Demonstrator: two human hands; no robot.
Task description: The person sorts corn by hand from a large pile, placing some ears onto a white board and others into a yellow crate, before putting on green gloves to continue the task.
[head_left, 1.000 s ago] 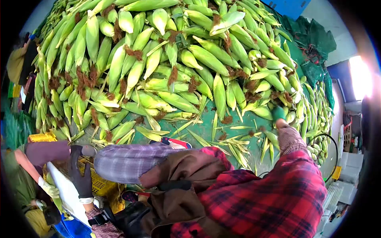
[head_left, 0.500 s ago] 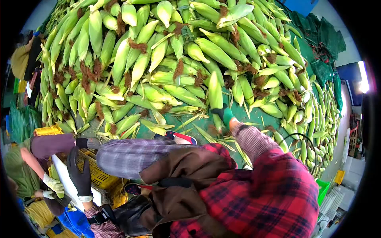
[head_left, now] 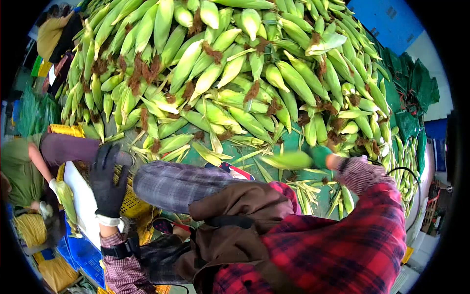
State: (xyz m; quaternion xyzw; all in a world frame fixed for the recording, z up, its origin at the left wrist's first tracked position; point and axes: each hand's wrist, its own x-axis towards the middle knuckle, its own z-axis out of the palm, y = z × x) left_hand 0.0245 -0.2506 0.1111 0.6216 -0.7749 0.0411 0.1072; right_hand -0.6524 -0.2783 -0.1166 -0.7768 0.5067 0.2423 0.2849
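Note:
My right hand, in a green and dark glove, is closed around the end of an ear of corn. The ear is in its green husk, slightly blurred, and lies level with its tip to the left, over the green floor. My left hand, in a black glove, has its fingers spread and holds nothing. It is beside a white board and a yellow crate. A big heap of unhusked corn rises in front of my knees.
A co-worker at the left holds a corn ear in a gloved hand. Loose husks litter the green floor. Blue crates stand at lower left, green net sacks at the right. Another person is at the far upper left.
My right hand has pulled its ear back from the heap and swung it from upright to level. My left hand stays spread. The co-worker's corn ear shows more fully. The view has shifted.

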